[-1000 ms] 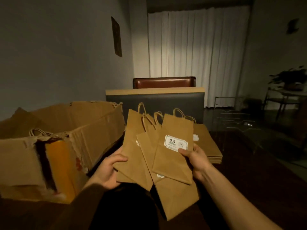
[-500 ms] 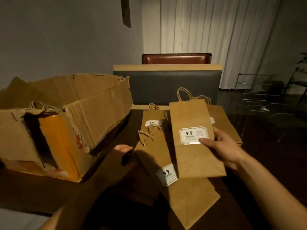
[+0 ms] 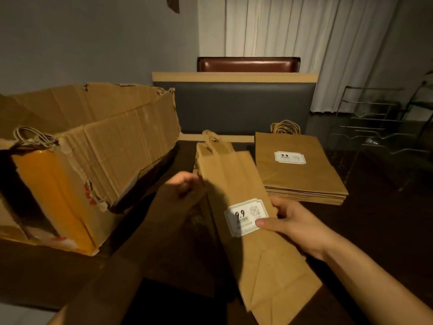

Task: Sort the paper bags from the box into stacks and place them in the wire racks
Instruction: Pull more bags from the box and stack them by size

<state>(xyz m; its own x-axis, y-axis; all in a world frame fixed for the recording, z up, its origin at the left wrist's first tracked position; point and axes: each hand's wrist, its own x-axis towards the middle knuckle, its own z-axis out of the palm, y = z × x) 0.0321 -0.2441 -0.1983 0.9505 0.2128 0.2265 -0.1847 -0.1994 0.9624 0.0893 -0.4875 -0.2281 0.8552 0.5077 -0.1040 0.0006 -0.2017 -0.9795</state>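
My right hand (image 3: 296,225) pinches a narrow brown paper bag (image 3: 239,184) by its right edge, thumb on its white 9.9 label. That bag lies over other brown bags on the dark table. My left hand (image 3: 184,184) is at the bag's left edge with curled fingers; whether it grips the paper is hidden in shadow. A neat stack of bags (image 3: 297,170) with a 9.9 label on top lies to the right. The torn cardboard box (image 3: 93,146) stands on the left with bag handles (image 3: 30,134) showing at its rim. Wire racks (image 3: 379,127) stand at the far right.
A dark bench back with a pale wooden top (image 3: 234,102) runs behind the table, with a brown leather seat back (image 3: 248,64) beyond it. White curtains (image 3: 304,43) hang at the back. The dark table (image 3: 386,231) extends right of my right arm.
My right hand has brought the labelled bag down and toward me onto the other bags. The stack on the right now shows fully. My left hand has come up to the bag's left edge.
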